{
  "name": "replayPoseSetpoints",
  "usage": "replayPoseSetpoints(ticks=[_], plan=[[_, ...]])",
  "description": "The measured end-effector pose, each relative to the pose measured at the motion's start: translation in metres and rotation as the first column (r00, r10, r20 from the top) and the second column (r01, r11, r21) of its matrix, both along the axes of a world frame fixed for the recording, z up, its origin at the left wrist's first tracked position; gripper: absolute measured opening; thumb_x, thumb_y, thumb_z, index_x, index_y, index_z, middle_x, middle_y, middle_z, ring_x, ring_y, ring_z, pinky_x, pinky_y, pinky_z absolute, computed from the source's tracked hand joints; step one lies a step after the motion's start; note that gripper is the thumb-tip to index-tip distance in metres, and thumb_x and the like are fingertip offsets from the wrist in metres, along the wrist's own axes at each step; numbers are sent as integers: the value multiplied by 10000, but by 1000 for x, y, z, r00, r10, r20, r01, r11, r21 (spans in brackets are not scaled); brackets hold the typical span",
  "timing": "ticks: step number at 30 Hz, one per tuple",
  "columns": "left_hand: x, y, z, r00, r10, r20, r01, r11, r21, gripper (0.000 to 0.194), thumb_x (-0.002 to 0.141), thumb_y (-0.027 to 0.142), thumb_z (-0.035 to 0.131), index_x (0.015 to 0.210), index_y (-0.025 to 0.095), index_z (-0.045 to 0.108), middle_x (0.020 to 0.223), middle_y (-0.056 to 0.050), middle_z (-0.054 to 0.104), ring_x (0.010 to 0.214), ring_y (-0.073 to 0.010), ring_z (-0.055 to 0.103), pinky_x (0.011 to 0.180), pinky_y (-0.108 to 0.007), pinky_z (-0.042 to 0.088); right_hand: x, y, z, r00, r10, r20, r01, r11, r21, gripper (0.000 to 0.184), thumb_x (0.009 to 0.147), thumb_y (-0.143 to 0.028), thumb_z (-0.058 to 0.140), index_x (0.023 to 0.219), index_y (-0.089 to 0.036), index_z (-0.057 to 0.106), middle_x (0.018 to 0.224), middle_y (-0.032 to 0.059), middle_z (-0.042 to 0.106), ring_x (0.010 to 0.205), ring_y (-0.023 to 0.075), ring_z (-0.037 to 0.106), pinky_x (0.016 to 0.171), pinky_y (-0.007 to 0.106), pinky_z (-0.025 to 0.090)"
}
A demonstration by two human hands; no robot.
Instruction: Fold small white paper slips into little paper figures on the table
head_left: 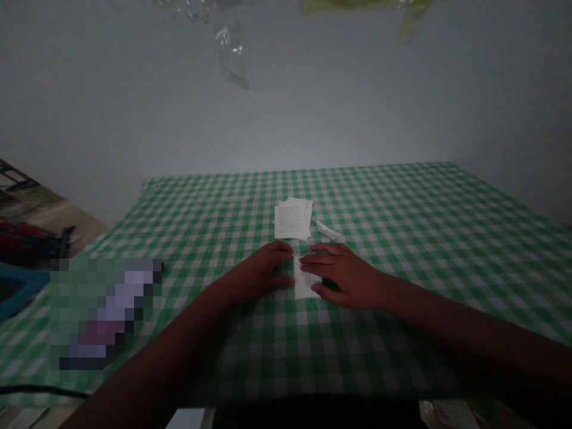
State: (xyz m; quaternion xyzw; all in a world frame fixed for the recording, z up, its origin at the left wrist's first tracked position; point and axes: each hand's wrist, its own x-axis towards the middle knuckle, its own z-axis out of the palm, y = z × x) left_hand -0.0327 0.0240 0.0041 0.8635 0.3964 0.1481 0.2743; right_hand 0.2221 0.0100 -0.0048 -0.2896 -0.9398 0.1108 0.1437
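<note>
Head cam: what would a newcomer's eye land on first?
The bare left hand and right hand at centre, flanking a white paper slip on a green-and-white gingham tablecloth. Just beyond them lies a small stack of printed papers, with a white paper scrap to its right. At lower left, a pixelated patch hides whatever lies there.

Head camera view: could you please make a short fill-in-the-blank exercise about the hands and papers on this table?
The tablecloth has a green and ____ checked pattern.
A white paper slip lies ____ the left hand and the right hand.
A small paper scrap lies to the ____ of the stack of printed papers.

Answers: white; between; right.
</note>
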Motion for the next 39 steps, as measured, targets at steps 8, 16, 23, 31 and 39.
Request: replayPoseSetpoints(ticks=[8, 16, 23, 31, 39], plan=[[-1, 3, -5, 1000, 7, 18, -7, 1000, 1, 421, 771, 286, 767, 1157, 224, 611, 1328, -85, 528, 1237, -232, 520, 1092, -423, 400, 1, 0, -1, 1000, -4, -2, 4, 1000, -2, 455, 925, -390, 503, 1328, -190, 571, 1384, 76, 570, 1313, 345, 394, 1041, 549, 327], [2, 2, -3, 999, 50, -5, -50, 999, 11, 459, 728, 277, 794, 1138, 206, 600, 1306, -91, 550, 1228, -239, 526, 1091, -435, 396, 0, 0, 0, 1000, -6, -15, 6, 1000, -2, 447, 919, -388, 512, 1310, -183, 581, 1371, 82, 580, 1291, 330, 418, 1024, 537, 344], [1, 0, 0, 1000, 14, 2, -14, 1000, 18, 482, 771, 278, 747, 1220, 243, 576, 1315, -74, 525, 1214, -241, 527, 1072, -440, 413, 0, 1, -1, 1000, -2, -16, 2, 1000, 1, 449, 920, -389, 513, 1315, -184, 575, 1367, 83, 583, 1277, 317, 433, 1020, 525, 343], [8, -5, 3, 999, -18, 31, 15, 996, 89, 381, 846, 290, 657, 1218, 236, 591, 1227, -70, 544, 1159, -222, 537, 1053, -407, 433, 0, 1, -1, 1000, 13, -28, -12, 1000, 11, 435, 929, -387, 503, 1305, -182, 578, 1366, 85, 581, 1257, 295, 457, 1003, 504, 353], [9, -3, -6, 999, 26, 22, -27, 997, 78, 536, 731, 435, 790, 1197, 250, 600, 1245, -73, 535, 1163, -257, 531, 1033, -457, 438, 1, 2, -2, 999, 18, -30, -18, 1000, -3, 451, 917, -383, 524, 1319, -185, 570, 1370, 98, 573, 1267, 309, 446, 1022, 522, 338]])
